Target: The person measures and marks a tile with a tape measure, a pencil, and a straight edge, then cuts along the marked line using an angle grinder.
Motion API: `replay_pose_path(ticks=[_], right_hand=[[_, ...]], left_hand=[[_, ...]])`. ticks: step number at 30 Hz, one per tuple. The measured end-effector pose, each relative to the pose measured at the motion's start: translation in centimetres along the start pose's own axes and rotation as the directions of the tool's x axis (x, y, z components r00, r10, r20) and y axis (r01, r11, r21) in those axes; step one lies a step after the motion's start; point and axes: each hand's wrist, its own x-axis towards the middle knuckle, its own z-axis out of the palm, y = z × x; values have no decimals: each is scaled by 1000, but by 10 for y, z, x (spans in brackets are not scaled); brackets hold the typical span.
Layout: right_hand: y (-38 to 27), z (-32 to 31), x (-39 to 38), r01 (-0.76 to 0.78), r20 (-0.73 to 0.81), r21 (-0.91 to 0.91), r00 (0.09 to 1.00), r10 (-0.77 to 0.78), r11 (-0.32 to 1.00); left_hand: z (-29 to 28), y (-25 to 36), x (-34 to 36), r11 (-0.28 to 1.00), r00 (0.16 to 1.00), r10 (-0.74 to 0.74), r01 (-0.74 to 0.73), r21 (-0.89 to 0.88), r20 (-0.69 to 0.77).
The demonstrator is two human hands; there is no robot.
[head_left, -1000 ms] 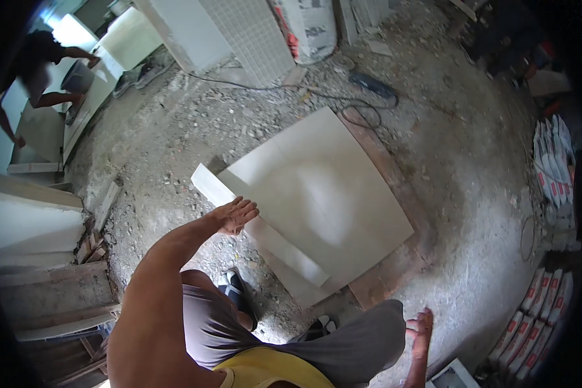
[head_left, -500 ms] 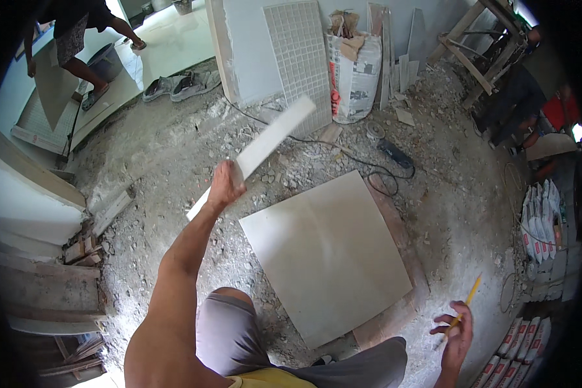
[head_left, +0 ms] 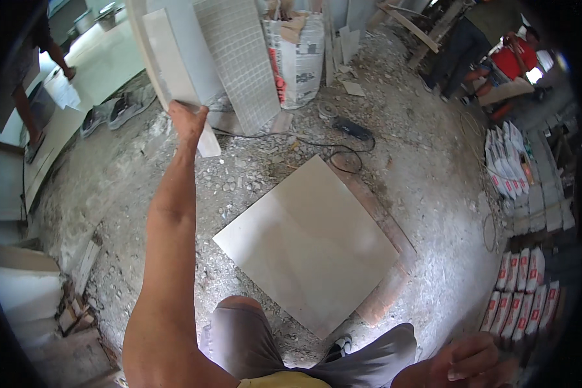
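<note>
Hand (left) [head_left: 187, 123]: gripping long off-white tile strip [head_left: 167, 55], apparently standing it against pale wall [head_left: 193, 45]; next, probably needing stable footing. Hand (right) [head_left: 475, 361]: appearing blurred, cannot tell whether gripping.

Square tile [head_left: 310, 242]: smooth ceramic look, faint sheen. Tile strip [head_left: 173, 64]: smooth, pale, flat-looking. Leaning tile [head_left: 239, 71]: matt, ridged grid face. Floor [head_left: 433, 194]: rough, gritty, dusty. Sack [head_left: 301, 61]: crinkled, paper or plastic, can't tell. Shorts [head_left: 246, 333]: matt cloth. Angle grinder [head_left: 352, 128]: dark, plastic-looking body.

Left hand [head_left: 187, 120] grips far ahead; right hand [head_left: 477, 361] curls.
</note>
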Motion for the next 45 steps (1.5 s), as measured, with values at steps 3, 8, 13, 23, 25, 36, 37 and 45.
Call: replay_pose_path(ticks=[3,8,13,23,25,36,37,45], right_hand=[[-13,3,9,-65,18,-131,998,68,989],[-14,20,18,-20,-63,-293,998,2,956],[-19,20,27,39,-21,-231,999,-45,972],[-16,-50,-117,-873,-718,-371,486,499,316],[-29,-63,-173,-959,-802,85,96,589,272],[-109,-8,-378,-952,-639,-86,-174,749,-295],[-108,-4,-390,-965,-591,-177,-53,805,-194],[-121,-28,-379,-965,-362,-185,-109,926,-186]], left_hand=[[15,-6,-4,999,999,-33,33,-24,-20],[37,-15,12,993,1000,-4,4,117,-1],[52,-48,43,952,998,-50,34,304,46],[84,-82,62,964,982,-133,97,249,133],[101,-90,51,965,993,-71,44,259,97],[89,-145,80,900,962,164,-55,431,-218],[96,-130,78,897,989,110,-55,439,-102],[-62,328,-399,552,124,827,-1,-834,548]])
